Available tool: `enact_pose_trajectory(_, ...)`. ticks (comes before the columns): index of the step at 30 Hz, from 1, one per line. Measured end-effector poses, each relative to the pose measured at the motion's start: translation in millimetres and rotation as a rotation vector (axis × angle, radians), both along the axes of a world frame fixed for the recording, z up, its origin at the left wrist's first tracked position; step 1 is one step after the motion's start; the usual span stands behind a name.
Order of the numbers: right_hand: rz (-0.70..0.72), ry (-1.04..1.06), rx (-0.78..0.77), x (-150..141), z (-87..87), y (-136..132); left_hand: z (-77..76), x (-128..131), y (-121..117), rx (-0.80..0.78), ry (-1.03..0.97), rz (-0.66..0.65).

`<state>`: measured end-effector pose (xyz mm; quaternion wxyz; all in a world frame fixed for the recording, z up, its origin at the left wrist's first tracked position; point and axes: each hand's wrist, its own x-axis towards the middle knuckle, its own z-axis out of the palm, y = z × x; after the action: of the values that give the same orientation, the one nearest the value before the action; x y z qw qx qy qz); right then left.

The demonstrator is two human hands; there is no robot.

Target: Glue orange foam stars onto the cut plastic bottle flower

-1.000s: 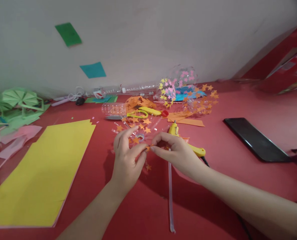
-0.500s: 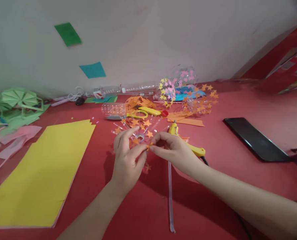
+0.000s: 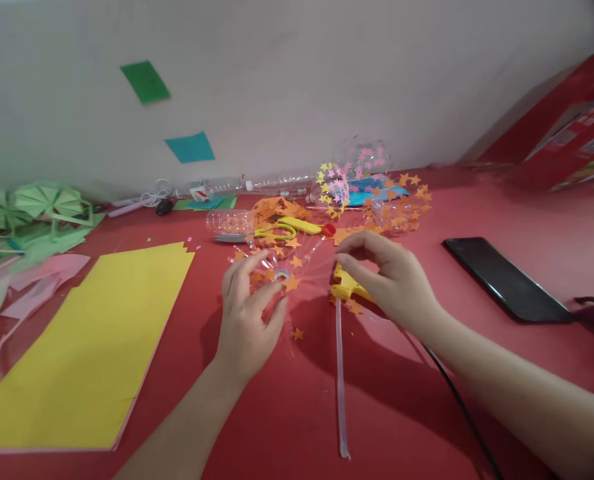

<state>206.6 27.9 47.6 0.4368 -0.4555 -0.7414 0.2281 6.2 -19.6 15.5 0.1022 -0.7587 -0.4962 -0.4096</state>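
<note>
My left hand (image 3: 249, 320) has its thumb and fingers apart, beside a clear plastic bottle piece cut into strips (image 3: 281, 274). Orange paper stars (image 3: 291, 284) sit on that piece, partly behind my fingers. With fingers bent and spread from the thumb, my right hand (image 3: 391, 283) is over a yellow glue gun (image 3: 344, 287); whether it touches the gun is unclear. A long pale glue stick (image 3: 341, 380) sticks out of the gun's rear toward me. The gun's handle is hidden under my hand.
Yellow paper sheets (image 3: 97, 347) lie at left, a black phone (image 3: 507, 280) at right. Yellow-handled scissors (image 3: 281, 231), a clear bottle (image 3: 229, 223) and star-covered plastic pieces (image 3: 399, 203) are toward the wall. The gun's black cable (image 3: 461, 400) runs under my right forearm.
My hands have parted from a shared pinch on an orange star. My right hand has moved right over the glue gun; my left has stayed by the bottle piece, its fingers opened.
</note>
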Motion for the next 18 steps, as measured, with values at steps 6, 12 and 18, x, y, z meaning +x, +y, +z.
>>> enact_pose_trajectory(6, -0.024, -0.642, -0.087, 32, 13.2, 12, 1.2, -5, -1, 0.023, -0.001, 0.004)
enact_pose_trajectory(12, 0.026, -0.907, -0.122, 44, -5.0, 1, 5.6, -12, -7, 0.043, -0.053, 0.050)
enact_pose_trajectory(18, -0.028, -0.869, -0.127, 32, -33.6, -1, 10.2, -13, -16, 0.153, -0.088, 0.001)
